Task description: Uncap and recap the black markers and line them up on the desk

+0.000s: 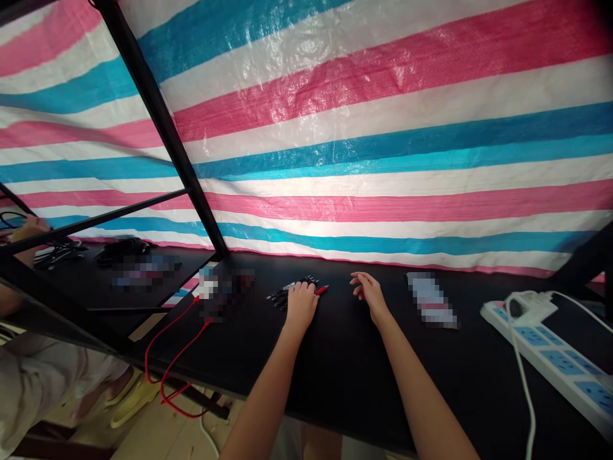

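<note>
My left hand point(302, 301) rests on a bunch of black pens or cables with silvery parts point(280, 295) on the black table point(345, 377). Its fingers are bent over the bunch, and how firmly they grip it is not clear. A red-tipped piece point(322, 290) sticks out to the right of those fingers. To the right, my right hand point(368, 292) hovers just above the table, fingers loosely curved and apart, with nothing in them.
A white power strip point(550, 351) with a plugged-in charger point(529, 308) lies at the right. Red cables point(165, 329) hang over the front edge at the left. A black metal frame point(163, 128) stands left; beyond it is another person's hand point(29, 231).
</note>
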### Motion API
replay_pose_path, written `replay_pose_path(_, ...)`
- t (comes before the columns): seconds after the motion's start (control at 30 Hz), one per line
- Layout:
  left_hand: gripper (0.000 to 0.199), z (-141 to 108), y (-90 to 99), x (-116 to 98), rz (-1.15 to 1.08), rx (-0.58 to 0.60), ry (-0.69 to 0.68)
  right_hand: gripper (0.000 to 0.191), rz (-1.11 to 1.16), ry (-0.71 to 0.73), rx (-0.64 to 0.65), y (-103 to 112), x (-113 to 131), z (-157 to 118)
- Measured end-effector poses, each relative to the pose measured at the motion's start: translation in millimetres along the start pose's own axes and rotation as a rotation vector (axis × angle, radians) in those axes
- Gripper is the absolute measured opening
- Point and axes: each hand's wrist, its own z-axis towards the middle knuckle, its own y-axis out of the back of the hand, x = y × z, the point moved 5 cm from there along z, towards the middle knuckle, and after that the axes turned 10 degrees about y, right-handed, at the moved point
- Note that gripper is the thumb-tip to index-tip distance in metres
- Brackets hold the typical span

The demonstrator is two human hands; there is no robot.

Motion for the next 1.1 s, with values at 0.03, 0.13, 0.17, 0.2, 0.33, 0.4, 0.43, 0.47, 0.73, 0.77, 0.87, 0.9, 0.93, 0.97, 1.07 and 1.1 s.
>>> replay_pose_path(0.03, 0.015, 0.3, -0.5, 1.3, 0.011, 0.003, 0.015, 0.032, -0.003, -0.001, 0.004, -0.7, 0.3, -0.4)
replay_pose_path(0.13, 0.013, 1.1, -0.2, 5.3, 0.032, 0.010, 0.068, 0.030, -0.014, -0.005, 0.017, -2.8, 1.1, -1.9)
replay_pose_path(0.17, 0.013, 1.3, 0.5, 6.3, 0.035, 0.011, 0.084, 0.030, -0.018, -0.006, 0.023, -3.5, 1.1, -2.3)
replay_pose_path(0.2, 0.012, 1.4, 1.4, 7.1, 0.035, 0.010, 0.097, 0.029, -0.021, -0.006, 0.028, -4.1, 0.9, -2.5)
replay_pose_path(0.33, 0.011, 1.4, 6.6, 5.8, 0.019, -0.017, 0.104, 0.030, -0.048, 0.002, 0.056, -6.0, -1.3, -2.0)
replay_pose_path(0.4, 0.012, 1.1, 8.3, 2.4, -0.006, -0.027, 0.092, 0.030, -0.096, 0.022, 0.078, -6.9, -1.3, -1.5)
replay_pose_path(0.43, 0.014, 0.7, 8.4, -0.2, -0.025, -0.021, 0.082, 0.029, -0.148, 0.039, 0.093, -7.4, -0.6, -1.7)
replay_pose_path(0.47, 0.017, 0.0, 8.0, -3.4, -0.047, -0.005, 0.066, 0.029, -0.228, 0.059, 0.110, -7.9, 0.6, -2.3)
replay_pose_path(0.73, 0.019, -13.2, -1.5, -34.5, -0.119, 0.234, -0.190, 0.025, -1.226, 0.301, 0.453, -31.6, 10.9, -25.0)
replay_pose_path(0.77, 0.019, -13.4, -1.8, -34.8, -0.118, 0.235, -0.188, 0.024, -1.265, 0.316, 0.479, -34.2, 10.7, -27.0)
replay_pose_path(0.87, 0.018, -12.3, -3.1, -33.1, -0.115, 0.234, -0.178, 0.026, -1.295, 0.314, 0.493, -36.6, 9.4, -28.2)
replay_pose_path(0.9, 0.018, -11.9, -3.5, -32.5, -0.115, 0.230, -0.181, 0.027, -1.294, 0.312, 0.492, -36.4, 8.9, -27.8)
replay_pose_path(0.93, 0.017, -11.6, -4.0, -32.0, -0.116, 0.225, -0.188, 0.027, -1.293, 0.313, 0.491, -36.2, 8.5, -27.4)
replay_pose_path(0.97, 0.017, -11.4, -4.4, -31.7, -0.119, 0.218, -0.195, 0.027, -1.294, 0.315, 0.489, -35.9, 8.1, -26.9)
replay_pose_path(1.07, 0.017, -11.2, -5.7, -31.0, -0.129, 0.213, -0.202, 0.026, -1.302, 0.321, 0.487, -35.4, 6.8, -26.4)
replay_pose_path(1.1, 0.017, -11.3, -6.1, -30.8, -0.132, 0.215, -0.200, 0.026, -1.305, 0.323, 0.486, -35.4, 6.5, -26.4)
